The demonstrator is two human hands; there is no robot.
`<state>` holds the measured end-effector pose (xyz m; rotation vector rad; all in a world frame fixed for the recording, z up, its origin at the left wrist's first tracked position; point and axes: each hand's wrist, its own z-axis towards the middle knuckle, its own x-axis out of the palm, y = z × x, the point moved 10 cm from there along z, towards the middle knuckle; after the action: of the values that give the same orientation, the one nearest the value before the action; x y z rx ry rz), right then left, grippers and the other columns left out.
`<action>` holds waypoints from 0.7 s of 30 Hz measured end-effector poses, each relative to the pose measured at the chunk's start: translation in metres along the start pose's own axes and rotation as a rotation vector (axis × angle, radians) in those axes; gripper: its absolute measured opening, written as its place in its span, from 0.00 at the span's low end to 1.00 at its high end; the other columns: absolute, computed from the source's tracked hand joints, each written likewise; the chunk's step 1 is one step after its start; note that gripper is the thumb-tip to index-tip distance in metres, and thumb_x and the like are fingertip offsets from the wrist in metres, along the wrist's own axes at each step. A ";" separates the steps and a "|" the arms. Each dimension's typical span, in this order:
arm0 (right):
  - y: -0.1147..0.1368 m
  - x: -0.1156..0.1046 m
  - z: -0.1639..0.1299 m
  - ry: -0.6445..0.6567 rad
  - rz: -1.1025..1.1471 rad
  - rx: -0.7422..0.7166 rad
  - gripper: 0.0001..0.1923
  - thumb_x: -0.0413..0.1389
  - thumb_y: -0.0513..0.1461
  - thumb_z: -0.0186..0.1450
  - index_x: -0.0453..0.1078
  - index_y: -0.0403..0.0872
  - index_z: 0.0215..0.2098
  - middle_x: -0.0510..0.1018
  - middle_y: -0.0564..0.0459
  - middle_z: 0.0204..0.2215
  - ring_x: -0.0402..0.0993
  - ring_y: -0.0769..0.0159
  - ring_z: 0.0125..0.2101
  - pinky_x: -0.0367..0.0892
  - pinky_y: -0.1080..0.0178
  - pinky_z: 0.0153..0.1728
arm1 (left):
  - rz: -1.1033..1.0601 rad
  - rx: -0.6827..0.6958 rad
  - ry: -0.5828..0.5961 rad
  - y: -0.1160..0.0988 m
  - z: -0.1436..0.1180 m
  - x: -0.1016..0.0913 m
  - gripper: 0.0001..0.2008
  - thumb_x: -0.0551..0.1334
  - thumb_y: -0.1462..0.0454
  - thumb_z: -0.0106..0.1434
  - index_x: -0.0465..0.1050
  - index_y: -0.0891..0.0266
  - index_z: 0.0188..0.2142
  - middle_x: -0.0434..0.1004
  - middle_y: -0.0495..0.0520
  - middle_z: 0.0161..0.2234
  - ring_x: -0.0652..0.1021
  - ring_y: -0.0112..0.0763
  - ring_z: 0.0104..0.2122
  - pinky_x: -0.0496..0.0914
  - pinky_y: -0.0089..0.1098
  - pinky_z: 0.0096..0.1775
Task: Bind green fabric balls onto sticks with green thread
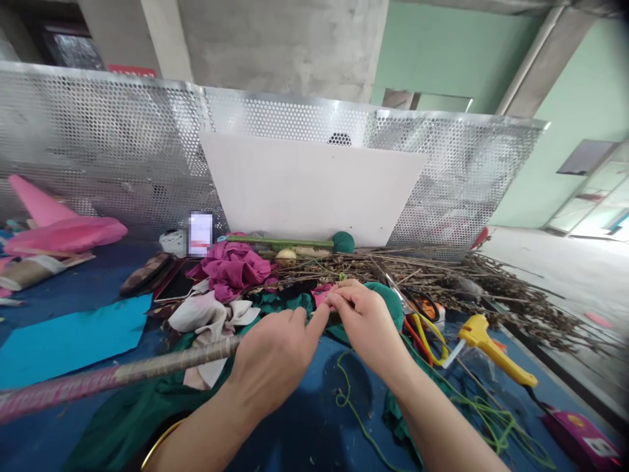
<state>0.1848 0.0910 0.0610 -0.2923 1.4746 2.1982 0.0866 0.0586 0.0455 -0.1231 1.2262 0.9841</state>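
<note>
My left hand [278, 357] is closed round a long wrapped stick [147, 368], banded in pink and tan, that runs out to the left edge. Its thumb and forefinger meet the fingertips of my right hand [366, 318], which is closed in a pinch. At those fingertips shows a small piece of pink cloth [321, 295]; the exact grip is partly hidden. Dark green cloth [388, 301] lies behind and beside my right hand. A loose green string [344, 396] curls on the blue table [299, 426] between my forearms.
Dry twigs [472, 278] spread along the back and right. To the right lie scissors [425, 305], a yellow glue gun [496, 351] and a magenta box [584, 436]. Magenta cloth [236, 269], a lit phone [200, 233] and a blue sheet [73, 341] are left. A white board [314, 190] stands behind.
</note>
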 end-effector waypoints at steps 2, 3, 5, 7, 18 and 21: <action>0.001 -0.001 0.000 -0.002 -0.004 -0.019 0.15 0.51 0.34 0.65 0.73 0.46 0.23 0.77 0.49 0.33 0.74 0.62 0.35 0.67 0.61 0.37 | 0.003 0.007 0.008 -0.001 0.000 0.000 0.22 0.51 0.73 0.63 0.59 0.60 0.56 0.67 0.50 0.27 0.72 0.36 0.24 0.63 0.33 0.24; 0.002 -0.001 0.000 -0.004 -0.009 -0.025 0.15 0.51 0.34 0.65 0.73 0.46 0.23 0.76 0.49 0.32 0.73 0.62 0.35 0.67 0.61 0.37 | 0.001 0.008 0.013 -0.001 0.000 0.001 0.22 0.50 0.73 0.63 0.59 0.60 0.57 0.67 0.50 0.27 0.71 0.36 0.24 0.63 0.33 0.24; 0.001 -0.002 -0.001 -0.006 -0.017 -0.024 0.14 0.51 0.34 0.65 0.74 0.46 0.23 0.76 0.50 0.32 0.74 0.63 0.34 0.68 0.61 0.37 | -0.008 0.007 0.025 -0.001 0.000 0.001 0.23 0.50 0.73 0.63 0.59 0.57 0.56 0.66 0.50 0.27 0.71 0.35 0.24 0.63 0.32 0.25; -0.001 -0.001 0.000 -0.011 -0.023 -0.018 0.14 0.51 0.34 0.65 0.74 0.46 0.24 0.76 0.50 0.32 0.74 0.63 0.34 0.68 0.61 0.36 | -0.022 0.006 0.035 -0.001 0.001 0.002 0.22 0.50 0.73 0.63 0.60 0.56 0.55 0.66 0.50 0.27 0.71 0.35 0.25 0.63 0.31 0.25; 0.011 -0.030 -0.002 0.122 -0.066 -0.044 0.09 0.57 0.37 0.62 0.74 0.48 0.23 0.78 0.53 0.30 0.73 0.64 0.32 0.68 0.62 0.35 | -0.149 -0.186 0.163 0.032 0.002 0.005 0.19 0.52 0.69 0.65 0.65 0.49 0.53 0.71 0.50 0.27 0.73 0.35 0.23 0.56 0.29 0.22; 0.005 -0.064 0.000 0.103 -0.047 -0.042 0.12 0.59 0.43 0.61 0.74 0.48 0.22 0.79 0.51 0.30 0.73 0.63 0.30 0.67 0.62 0.31 | -0.327 -0.245 0.229 0.047 0.001 0.000 0.15 0.51 0.63 0.68 0.68 0.47 0.51 0.75 0.49 0.29 0.75 0.35 0.24 0.54 0.29 0.21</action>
<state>0.2374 0.0725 0.0923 -0.4564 1.4609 2.2085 0.0556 0.0875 0.0650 -0.6251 1.2393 0.8435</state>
